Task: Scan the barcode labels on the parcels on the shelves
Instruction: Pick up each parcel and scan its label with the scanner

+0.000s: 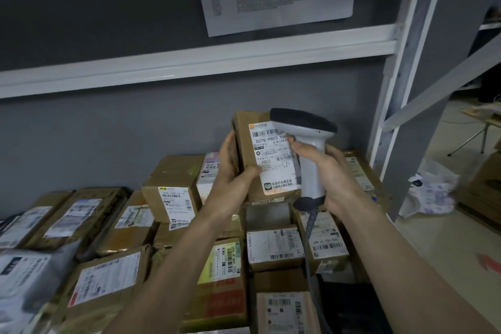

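The right hand (334, 179) is gripping the handle of a grey scanner (309, 149), its cord trailing down, while the left hand (233, 173) is grasping a brown parcel (267, 154) lifted upright. It is likely turning the label (273, 157) toward the scanner. Other parcels (170, 195) are lying label-up on the shelf (189, 58) below, probably awaiting their turn.

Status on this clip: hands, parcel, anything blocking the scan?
Left hand grips the raised parcel, label facing the camera. Right hand holds the scanner close beside it. Scanner covers the label's right edge.
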